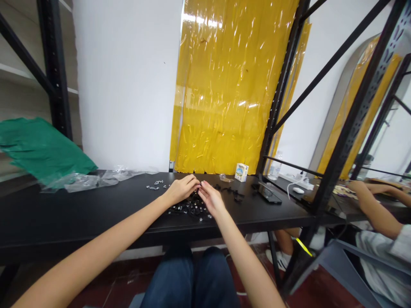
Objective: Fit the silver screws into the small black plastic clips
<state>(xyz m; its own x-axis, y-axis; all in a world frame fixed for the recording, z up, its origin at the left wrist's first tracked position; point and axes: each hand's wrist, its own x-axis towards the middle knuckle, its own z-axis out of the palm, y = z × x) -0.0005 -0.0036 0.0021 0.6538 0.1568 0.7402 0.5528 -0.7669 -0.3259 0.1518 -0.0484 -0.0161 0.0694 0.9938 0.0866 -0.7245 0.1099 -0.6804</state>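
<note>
My left hand (182, 189) and my right hand (211, 198) meet fingertip to fingertip above the black table. Both are pinched closed around a tiny dark piece (200, 185), which is too small to name. Right below them spreads a pile of small black and shiny silver parts (189, 208). A few silver pieces (156, 185) lie apart on the table, beyond my left hand. Several black parts (236, 195) are scattered to the right of my right hand.
Clear plastic bags (86, 180) and a green sheet (41, 147) lie at the left. A drink carton (241, 172), a dark phone (269, 193) and a power strip (297, 181) are to the right. Black rack posts (345, 111) stand there; beyond them another person's arm (374, 209) shows.
</note>
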